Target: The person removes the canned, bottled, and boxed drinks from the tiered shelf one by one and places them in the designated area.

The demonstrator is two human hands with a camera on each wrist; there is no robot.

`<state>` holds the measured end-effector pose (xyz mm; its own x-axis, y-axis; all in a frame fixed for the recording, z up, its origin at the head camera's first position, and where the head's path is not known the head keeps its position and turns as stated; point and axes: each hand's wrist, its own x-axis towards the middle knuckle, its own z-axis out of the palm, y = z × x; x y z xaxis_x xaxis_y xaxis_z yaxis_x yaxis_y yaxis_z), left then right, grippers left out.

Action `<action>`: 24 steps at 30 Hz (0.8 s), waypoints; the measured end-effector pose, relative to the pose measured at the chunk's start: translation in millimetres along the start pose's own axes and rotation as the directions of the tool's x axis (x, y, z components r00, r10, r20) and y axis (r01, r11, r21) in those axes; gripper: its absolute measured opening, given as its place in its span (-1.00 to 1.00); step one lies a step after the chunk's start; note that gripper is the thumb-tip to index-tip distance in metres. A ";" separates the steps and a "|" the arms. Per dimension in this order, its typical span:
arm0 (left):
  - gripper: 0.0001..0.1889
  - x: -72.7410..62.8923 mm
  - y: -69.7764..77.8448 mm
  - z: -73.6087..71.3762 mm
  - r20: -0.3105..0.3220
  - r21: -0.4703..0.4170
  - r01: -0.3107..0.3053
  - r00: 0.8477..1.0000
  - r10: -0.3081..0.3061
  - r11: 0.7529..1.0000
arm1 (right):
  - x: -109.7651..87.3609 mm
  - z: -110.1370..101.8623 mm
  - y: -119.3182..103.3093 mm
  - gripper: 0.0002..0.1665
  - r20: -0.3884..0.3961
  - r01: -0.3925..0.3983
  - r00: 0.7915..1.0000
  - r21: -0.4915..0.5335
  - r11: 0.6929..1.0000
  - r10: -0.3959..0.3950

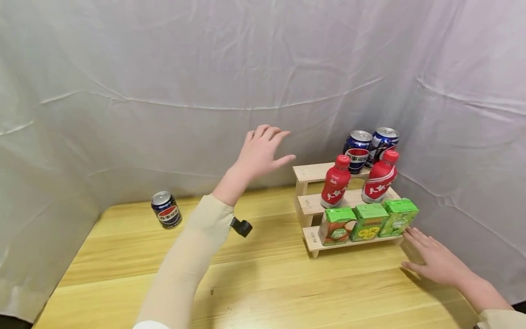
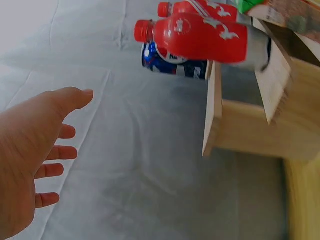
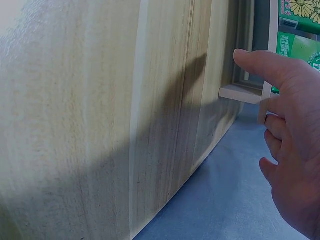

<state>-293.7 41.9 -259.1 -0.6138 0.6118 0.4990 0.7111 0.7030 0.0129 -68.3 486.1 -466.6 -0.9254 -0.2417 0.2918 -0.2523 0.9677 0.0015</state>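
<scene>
My left hand (image 1: 260,153) is raised in the air to the left of a three-step wooden rack (image 1: 313,172), fingers spread and thumb apart, holding nothing. On the top step stand two blue cola cans (image 1: 356,153). Two red drink bottles (image 1: 336,183) occupy the middle step, the right one tilted in the head view. Three green drink cartons (image 1: 370,222) line the bottom step. My right hand (image 1: 437,260) is low beside the rack's front right corner, fingertips right at its edge. In the right wrist view, the right hand's thumb (image 3: 262,65) extends in front of the rack.
Another blue cola can (image 1: 166,211) stands alone at the left back of the wooden table (image 1: 263,283). Grey-white cloth (image 1: 185,100) hangs behind the table and along both sides. A small black device (image 1: 241,226) is strapped at the left wrist.
</scene>
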 end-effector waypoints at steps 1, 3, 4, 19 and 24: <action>-0.29 4.5 3.7 0.7 -0.001 -0.003 -0.002 1.000 0.002 1.000 | 0.3 0.1 0.2 0.01 -0.002 0.001 1.000 -0.001 1.000 -0.001; -0.28 13.1 11.3 2.1 0.003 -0.009 -0.004 1.000 0.004 1.000 | 0.5 0.2 0.5 0.01 -0.001 0.003 1.000 0.001 1.000 -0.003; -0.28 17.2 15.1 3.0 0.003 -0.013 -0.004 1.000 0.005 1.000 | 0.5 0.4 0.7 0.01 -0.001 0.002 1.000 0.001 1.000 -0.002; -0.20 70.3 73.9 17.2 0.101 -0.018 0.087 0.991 -0.085 0.996 | -1.1 4.4 1.9 0.03 0.016 -0.021 1.000 0.020 1.000 0.020; -0.17 81.9 93.6 23.3 0.134 -0.032 0.115 0.985 -0.110 0.993 | -0.7 3.6 1.3 0.02 0.018 -0.025 1.000 0.017 1.000 0.024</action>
<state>-285.4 166.3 -237.1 -0.7287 0.5737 0.3741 0.6461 0.7569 0.0978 -69.0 487.3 -470.3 -0.9363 -0.2195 0.2741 -0.2344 0.9719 -0.0223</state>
